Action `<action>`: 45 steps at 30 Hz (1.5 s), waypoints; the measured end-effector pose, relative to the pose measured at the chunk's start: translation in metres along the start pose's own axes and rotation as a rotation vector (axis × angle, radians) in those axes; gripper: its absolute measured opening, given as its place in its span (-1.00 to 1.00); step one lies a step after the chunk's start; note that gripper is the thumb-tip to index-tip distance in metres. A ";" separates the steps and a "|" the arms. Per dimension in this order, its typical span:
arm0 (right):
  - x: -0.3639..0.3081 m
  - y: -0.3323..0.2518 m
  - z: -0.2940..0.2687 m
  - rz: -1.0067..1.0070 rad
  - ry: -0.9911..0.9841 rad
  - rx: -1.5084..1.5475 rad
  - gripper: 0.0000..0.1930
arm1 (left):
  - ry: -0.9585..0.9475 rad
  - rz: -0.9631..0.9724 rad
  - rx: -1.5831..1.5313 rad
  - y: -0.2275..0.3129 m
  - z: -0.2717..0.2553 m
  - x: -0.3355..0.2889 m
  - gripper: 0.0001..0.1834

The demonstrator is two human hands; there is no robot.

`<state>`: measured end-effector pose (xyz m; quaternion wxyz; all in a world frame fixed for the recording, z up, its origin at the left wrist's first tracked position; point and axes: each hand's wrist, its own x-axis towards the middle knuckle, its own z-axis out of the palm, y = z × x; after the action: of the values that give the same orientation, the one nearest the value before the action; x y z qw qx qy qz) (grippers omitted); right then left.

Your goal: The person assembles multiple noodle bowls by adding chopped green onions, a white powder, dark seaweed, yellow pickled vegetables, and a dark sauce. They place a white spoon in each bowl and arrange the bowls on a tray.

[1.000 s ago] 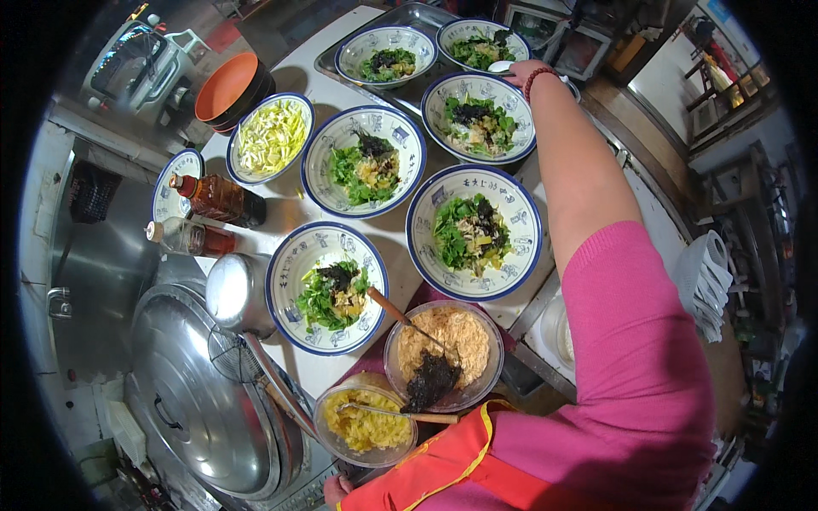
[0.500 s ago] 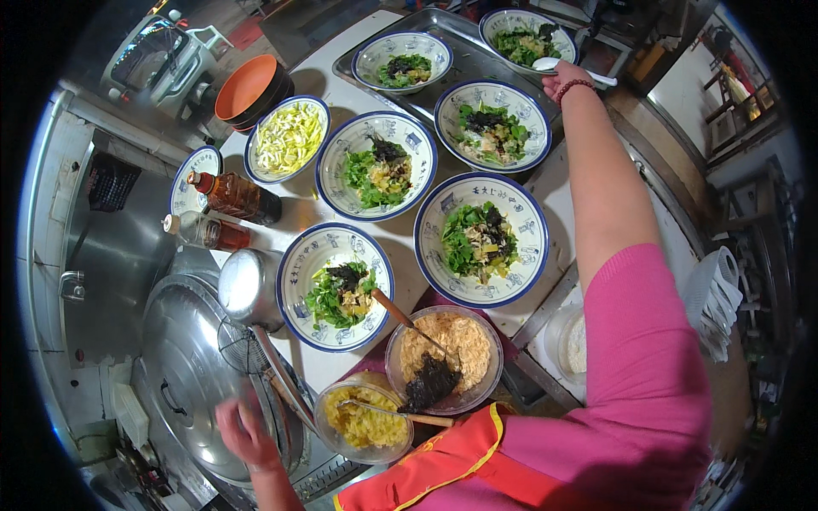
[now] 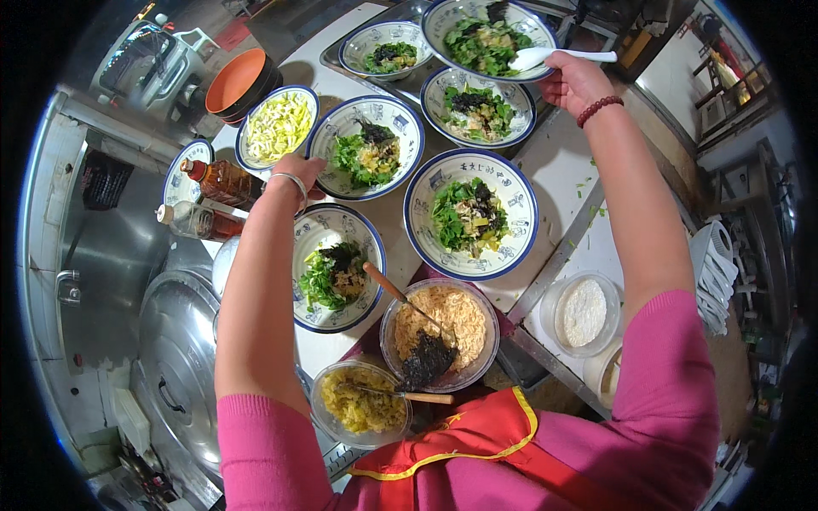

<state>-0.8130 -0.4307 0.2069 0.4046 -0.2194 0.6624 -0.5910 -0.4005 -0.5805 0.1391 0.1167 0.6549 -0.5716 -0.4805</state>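
Note:
At the top, my right hand is closed on the rim of a patterned blue-rimmed bowl. A white spoon lies across the same rim under the thumb. Greens, dark shreds and yellow bits fill that bowl, which overlaps a similar bowl below it. My left hand is at the left rim of another such bowl, thumb by the edge and fingers at its outer side, closed on it. Two more filled bowls stand nearer: one in the middle, one beside my left forearm.
Tubs of orange-tan shreds and yellow pickles stand in front of me. Two bottles, a bowl of pale sprouts and stacked orange bowls are left. A metal tray lies behind, a lidded pot far left.
My left hand has moved up from over the pot lid to the rim of the left-middle bowl. My right hand has lifted the far-right bowl with its spoon and brought it nearer and left.

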 end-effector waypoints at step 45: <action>-0.087 0.010 0.077 -0.042 -0.630 0.120 -0.42 | 0.049 0.304 -0.748 0.050 0.020 -0.127 -0.84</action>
<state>-0.6991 -0.4082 0.2235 0.5898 -0.3809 0.4638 -0.5402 -0.4330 -0.4789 0.2268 0.4303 0.4865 -0.4446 -0.6169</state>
